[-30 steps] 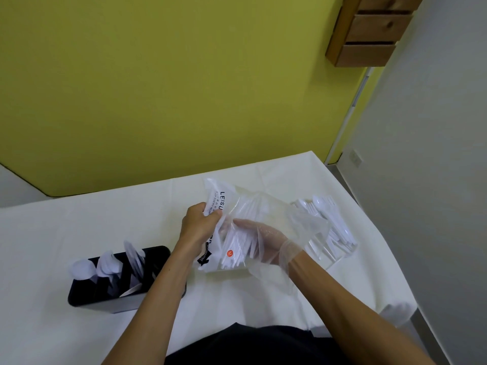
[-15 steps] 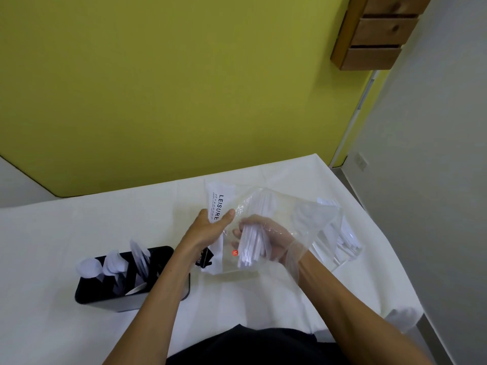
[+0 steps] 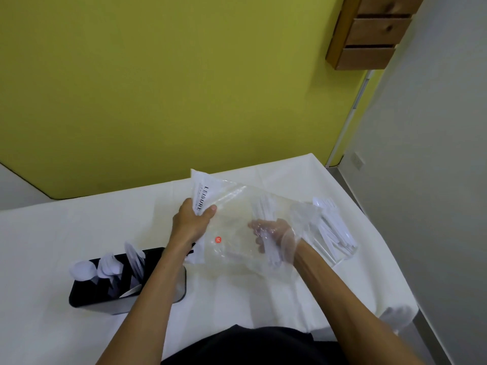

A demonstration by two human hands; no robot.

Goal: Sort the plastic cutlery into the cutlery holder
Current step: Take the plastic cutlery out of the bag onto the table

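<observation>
A yellow-green wall (image 3: 158,88) rises beyond the left hand (image 3: 191,223), behind a white-clothed table (image 3: 66,233). High to the right of the right hand (image 3: 274,233) hangs a wooden drawer unit (image 3: 369,32), beside a grey wall (image 3: 434,154) bearing a socket (image 3: 359,160).

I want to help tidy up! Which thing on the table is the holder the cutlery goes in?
Look at the white table, on its left side, close to the person. The cutlery holder is the black box there, partly under the left forearm. Unlike the clear bag beside it, it is dark and solid, with white spoons standing in it.
</observation>
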